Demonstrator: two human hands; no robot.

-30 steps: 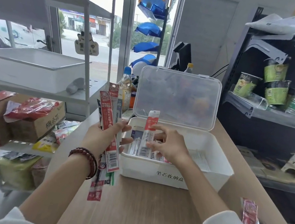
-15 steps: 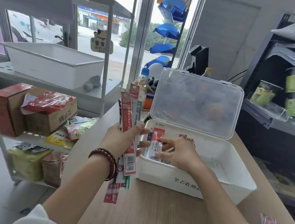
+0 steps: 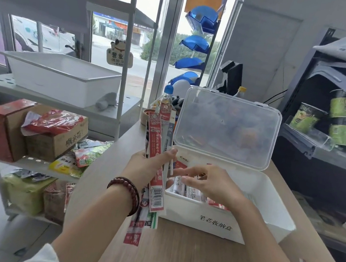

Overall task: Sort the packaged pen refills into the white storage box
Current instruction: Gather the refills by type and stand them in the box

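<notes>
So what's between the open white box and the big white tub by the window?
In the head view: the left hand gripping a bundle of refill packets, between the white box and tub.

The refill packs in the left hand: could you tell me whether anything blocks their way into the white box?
Nothing visible does. The lid stands open, and only the right hand hovers over the white box, beside the refill packs in the left hand.

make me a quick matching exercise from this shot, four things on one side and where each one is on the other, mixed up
Things:
1. bundle of refill packs
2. clear lid
3. bead bracelet
4. white tray

Places or states:
A. on the left wrist
B. standing open behind the white storage box
C. on the shelf to the left
D. gripped upright in the left hand

Pairs: 1-D, 2-B, 3-A, 4-C
</notes>
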